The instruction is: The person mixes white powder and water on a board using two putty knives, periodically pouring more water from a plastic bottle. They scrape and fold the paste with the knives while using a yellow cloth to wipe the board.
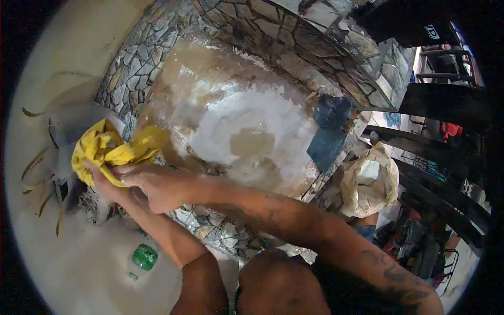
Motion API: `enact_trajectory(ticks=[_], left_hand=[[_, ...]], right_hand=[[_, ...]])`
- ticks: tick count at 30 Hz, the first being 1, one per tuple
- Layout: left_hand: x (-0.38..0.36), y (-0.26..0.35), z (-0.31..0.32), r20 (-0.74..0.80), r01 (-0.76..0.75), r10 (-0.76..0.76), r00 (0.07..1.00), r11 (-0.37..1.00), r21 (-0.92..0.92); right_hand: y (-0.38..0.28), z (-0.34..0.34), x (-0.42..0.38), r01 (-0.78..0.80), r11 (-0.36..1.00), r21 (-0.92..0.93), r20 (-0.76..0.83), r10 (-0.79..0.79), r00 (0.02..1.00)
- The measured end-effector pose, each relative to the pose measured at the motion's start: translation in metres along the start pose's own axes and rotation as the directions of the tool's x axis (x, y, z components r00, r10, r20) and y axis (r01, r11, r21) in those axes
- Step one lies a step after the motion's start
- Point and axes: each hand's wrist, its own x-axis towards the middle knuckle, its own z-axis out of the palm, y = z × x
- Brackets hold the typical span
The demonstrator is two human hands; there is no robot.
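A crumpled yellow cloth (pixel 100 149) is bunched between my two hands at the left, one loose end hanging to the right. My left hand (pixel 102 178) holds it from below, fingers mostly hidden by its folds. My right hand (pixel 155 189) crosses over my left forearm and grips the cloth's lower edge with curled fingers. Beyond them lies a flat brown surface (pixel 173 110) smeared with whitish, wet-looking material (pixel 278 118). My shadow falls across its middle.
Irregular stone cladding (pixel 294 39) borders the smeared surface. Dark blue flat pieces (pixel 328 142) lie at its right edge, beside an open paper bag (pixel 386 181). A green-labelled plastic bottle (pixel 144 257) lies on the floor. Dark slats (pixel 441 178) run along the right.
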Motion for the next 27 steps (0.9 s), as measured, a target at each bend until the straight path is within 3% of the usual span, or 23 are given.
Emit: enact_trajectory(ticks=[1,2,3,4,6,8,9,10,11,13,15,16,18,19,20,22,24,25,27], left_hand=[[0.015,-0.019,-0.003,0.069,0.046,-0.044,0.997,0.998,-0.034],[0.026,-0.038,-0.001,0.051,-0.205,0.198,0.979,0.951,0.231],[0.038,-0.044,-0.001,0.136,-0.263,0.226,0.965,0.859,0.440],[0.048,-0.050,0.002,0.233,-0.328,0.232,0.944,0.722,0.610],[0.056,-0.059,0.003,0.329,-0.349,0.153,0.932,0.625,0.698],[0.096,-0.123,-0.031,0.557,-0.583,0.220,0.801,0.075,0.809],[0.083,-0.122,-0.023,0.548,-0.545,0.132,0.826,-0.061,0.836],[0.065,-0.106,-0.008,0.550,-0.543,0.078,0.832,-0.091,0.835],[0.046,-0.089,0.007,0.550,-0.544,0.023,0.835,-0.121,0.831],[-0.006,-0.046,0.048,0.604,-0.603,-0.024,0.796,0.033,0.797],[-0.081,-0.024,0.081,0.692,-0.651,0.019,0.722,0.358,0.669],[-0.114,-0.014,0.095,0.844,-0.674,-0.129,0.520,0.545,0.498],[-0.173,-0.035,0.101,0.994,-0.610,-0.101,0.036,0.786,0.102],[-0.203,-0.055,0.101,0.976,-0.515,-0.023,-0.215,0.852,-0.093],[-0.235,-0.073,0.100,0.924,-0.451,-0.003,-0.381,0.874,-0.183],[-0.285,-0.084,0.100,0.794,-0.392,-0.113,-0.598,0.905,-0.167],[-0.310,-0.086,0.095,0.801,-0.385,-0.139,-0.583,0.915,-0.121],[-0.318,-0.089,0.092,0.804,-0.378,-0.148,-0.576,0.920,-0.101],[-0.325,-0.098,0.092,0.870,-0.442,-0.187,-0.457,0.896,-0.040]], right_hand=[[0.003,-0.012,-0.004,0.023,0.994,-0.111,0.037,-0.019,0.999],[-0.002,-0.031,-0.005,-0.096,0.964,-0.247,0.229,0.154,0.961],[-0.013,-0.054,-0.005,-0.190,0.894,-0.405,0.378,0.354,0.855],[-0.021,-0.073,-0.009,-0.248,0.784,-0.569,0.468,0.556,0.687],[-0.010,-0.099,-0.054,-0.249,0.755,-0.606,0.265,0.487,0.832],[-0.028,-0.140,-0.100,-0.297,0.717,-0.630,0.017,0.394,0.919],[-0.029,-0.160,-0.128,-0.324,0.665,-0.673,-0.095,0.357,0.929],[-0.039,-0.182,-0.155,-0.397,0.721,-0.568,-0.205,0.344,0.916],[-0.070,-0.200,-0.158,-0.608,0.549,-0.574,-0.285,0.562,0.777],[-0.070,-0.237,-0.214,-0.513,0.375,-0.773,-0.415,0.313,0.854],[-0.086,-0.253,-0.223,-0.510,-0.084,-0.856,-0.507,0.327,0.798],[-0.086,-0.260,-0.222,-0.457,-0.125,-0.881,-0.473,0.297,0.830],[-0.081,-0.279,-0.217,-0.354,-0.205,-0.912,-0.397,0.236,0.887],[-0.077,-0.285,-0.217,-0.389,-0.225,-0.893,-0.441,0.268,0.857],[-0.072,-0.290,-0.216,-0.423,-0.244,-0.873,-0.482,0.299,0.823],[-0.062,-0.299,-0.215,-0.503,-0.245,-0.829,-0.559,0.335,0.759],[-0.060,-0.309,-0.223,-0.601,-0.221,-0.768,-0.638,0.353,0.684],[-0.058,-0.312,-0.227,-0.597,-0.333,-0.730,-0.683,0.392,0.617],[-0.061,-0.306,-0.236,-0.617,-0.270,-0.740,-0.673,0.302,0.675]])
